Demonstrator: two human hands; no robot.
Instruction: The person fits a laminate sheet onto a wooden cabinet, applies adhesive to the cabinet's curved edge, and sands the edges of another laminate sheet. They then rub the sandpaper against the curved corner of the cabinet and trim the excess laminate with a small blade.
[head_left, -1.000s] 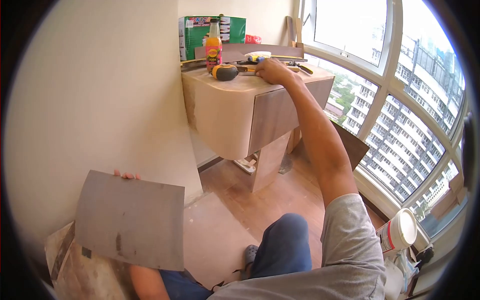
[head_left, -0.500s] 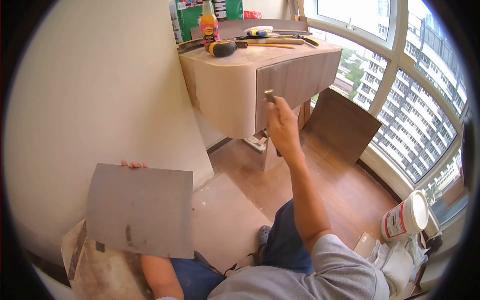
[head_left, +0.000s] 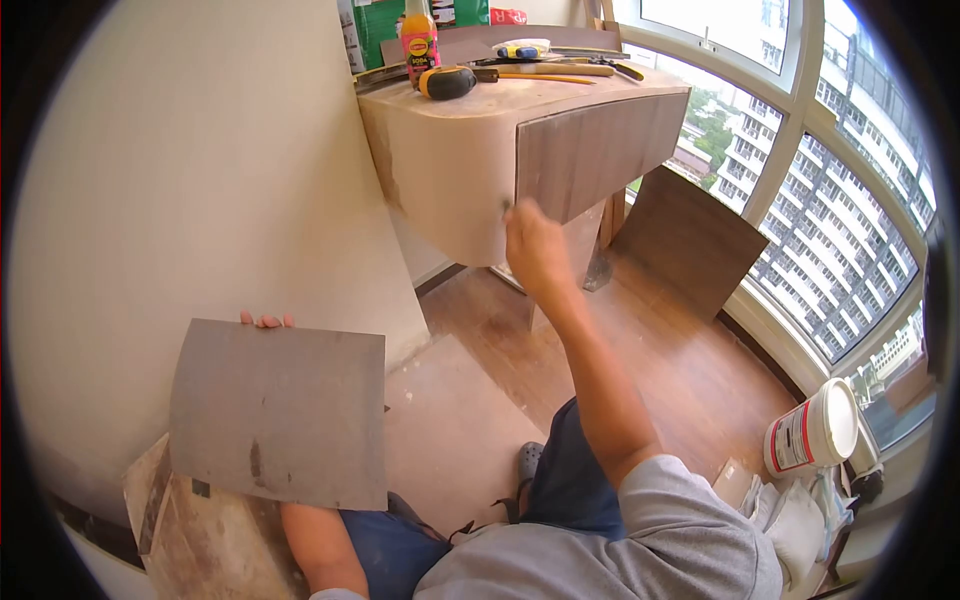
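Observation:
My left hand (head_left: 268,320) grips a grey-brown laminate sheet (head_left: 280,410) from beneath, with only the fingertips showing over its far edge. The sheet has dark smudges near its lower edge and covers most of my forearm. My right hand (head_left: 537,245) is closed in front of the curved cabinet (head_left: 440,175), near the lower left corner of its brown-grained front panel (head_left: 595,145). From this fist pokes the dark end of a hand tool (head_left: 507,206); motion blurs it and I cannot tell its kind.
On the cabinet top lie a tape measure (head_left: 447,83), a drink bottle (head_left: 420,45), a pencil (head_left: 545,79) and other tools. A dark panel (head_left: 690,240) leans by the window. At right stand a white bucket (head_left: 812,428) and bags (head_left: 795,520). A worn board (head_left: 215,545) sits lower left.
My right hand has moved left and slightly down across the cabinet front, with the tool end turning left. The laminate sheet in my left hand has barely shifted.

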